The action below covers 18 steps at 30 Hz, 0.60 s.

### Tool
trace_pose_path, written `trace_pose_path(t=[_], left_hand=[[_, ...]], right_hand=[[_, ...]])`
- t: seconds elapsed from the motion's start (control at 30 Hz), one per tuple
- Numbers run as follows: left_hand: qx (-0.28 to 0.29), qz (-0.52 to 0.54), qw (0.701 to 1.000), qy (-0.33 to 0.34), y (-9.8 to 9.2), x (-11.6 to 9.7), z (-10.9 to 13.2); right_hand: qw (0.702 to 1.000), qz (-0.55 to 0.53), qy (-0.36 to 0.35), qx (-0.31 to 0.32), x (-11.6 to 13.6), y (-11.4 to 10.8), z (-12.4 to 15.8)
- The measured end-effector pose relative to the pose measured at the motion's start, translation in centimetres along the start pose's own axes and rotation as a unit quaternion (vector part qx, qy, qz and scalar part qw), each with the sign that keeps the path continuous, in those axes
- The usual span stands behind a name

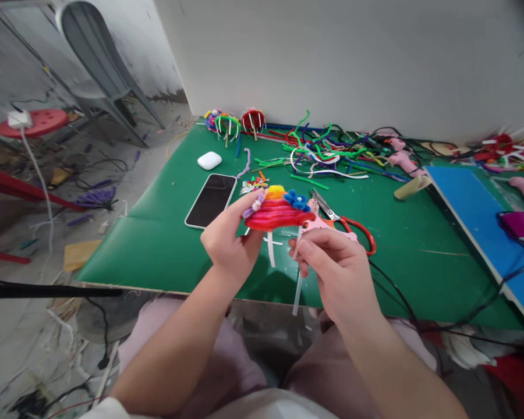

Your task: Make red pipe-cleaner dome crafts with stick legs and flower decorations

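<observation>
My left hand [233, 235] is closed on the left side of a pipe-cleaner mushroom cap [279, 215], striped in pink and red. Yellow, blue and lilac fuzzy flowers sit along its top. One white strip [271, 250] hangs below the cap. Between the thumb and fingers of my right hand [332, 262] is a second, translucent white strip [297, 294], under the cap's right end. Just behind the right hand lie scissors [358, 230] with red handles and a pink glue gun [325, 223], partly hidden.
On the green table [157, 244] are a phone [212, 201], a white earbud case [209, 160] and a heap of coloured pipe cleaners [318, 148]. Finished-looking decorated caps [253, 119] stand at the back. A blue board [475, 227] lies right, with a black cable [397, 291] nearby.
</observation>
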State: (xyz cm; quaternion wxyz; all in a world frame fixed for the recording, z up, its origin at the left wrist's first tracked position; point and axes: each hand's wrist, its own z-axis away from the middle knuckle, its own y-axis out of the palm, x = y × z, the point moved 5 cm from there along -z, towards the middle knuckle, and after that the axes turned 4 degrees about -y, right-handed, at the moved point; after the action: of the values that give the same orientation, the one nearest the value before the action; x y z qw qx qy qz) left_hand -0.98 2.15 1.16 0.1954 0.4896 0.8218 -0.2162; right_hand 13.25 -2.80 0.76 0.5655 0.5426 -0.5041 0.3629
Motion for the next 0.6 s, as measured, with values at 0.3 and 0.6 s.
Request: trace_pose_path(t=[0.3, 0.6], left_hand=[[-0.004, 0.007, 1.0, -0.003, 0.07, 0.02, 0.02], [0.002, 0.008, 1.0, -0.018, 0.11, 0.03, 0.01]], right_hand=[[1.0, 0.005, 0.001, 0.003, -0.04, -0.06, -0.04], [1.0, 0.011, 0.002, 0.0, 0.0, -0.13, -0.02]])
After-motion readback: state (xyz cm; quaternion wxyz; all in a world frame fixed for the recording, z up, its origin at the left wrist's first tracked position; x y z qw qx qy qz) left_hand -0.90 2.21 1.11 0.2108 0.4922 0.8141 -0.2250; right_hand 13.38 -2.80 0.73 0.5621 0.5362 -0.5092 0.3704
